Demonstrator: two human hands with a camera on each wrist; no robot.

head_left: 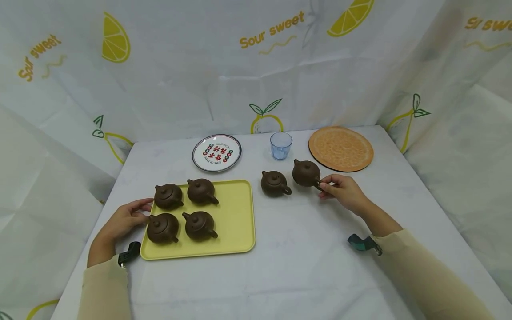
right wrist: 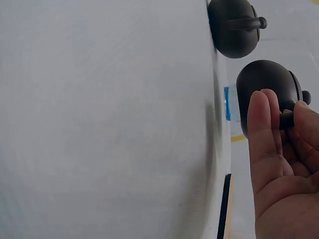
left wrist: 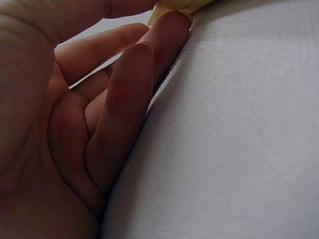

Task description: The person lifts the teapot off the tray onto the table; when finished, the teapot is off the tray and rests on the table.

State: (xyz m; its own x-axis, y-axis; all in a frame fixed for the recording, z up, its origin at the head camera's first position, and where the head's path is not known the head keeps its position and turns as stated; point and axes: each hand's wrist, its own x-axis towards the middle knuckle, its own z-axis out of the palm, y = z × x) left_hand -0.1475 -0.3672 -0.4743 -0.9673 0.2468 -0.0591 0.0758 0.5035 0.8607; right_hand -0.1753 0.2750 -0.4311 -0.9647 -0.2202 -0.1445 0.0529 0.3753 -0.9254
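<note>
My right hand [head_left: 345,192] pinches a dark brown teapot [head_left: 306,173] by its handle between thumb and fingers. In the right wrist view this teapot [right wrist: 264,82] hangs a little above the white cloth. A second brown teapot [head_left: 274,183] stands close to its left on the table. At the far left, my left hand [head_left: 127,218] rests at the left edge of a yellow tray [head_left: 236,218], fingers loosely bent. Its fingertips [left wrist: 169,30] meet the tray's edge in the left wrist view. Several matching teapots [head_left: 200,226] stand in two rows on the tray's left part.
Behind the tray lies a white plate [head_left: 212,164] with red and dark printing. A clear blue glass [head_left: 281,146] stands at the back, beside a round orange mat [head_left: 340,149]. A white cloth with lemon prints [head_left: 192,89] hangs behind the table.
</note>
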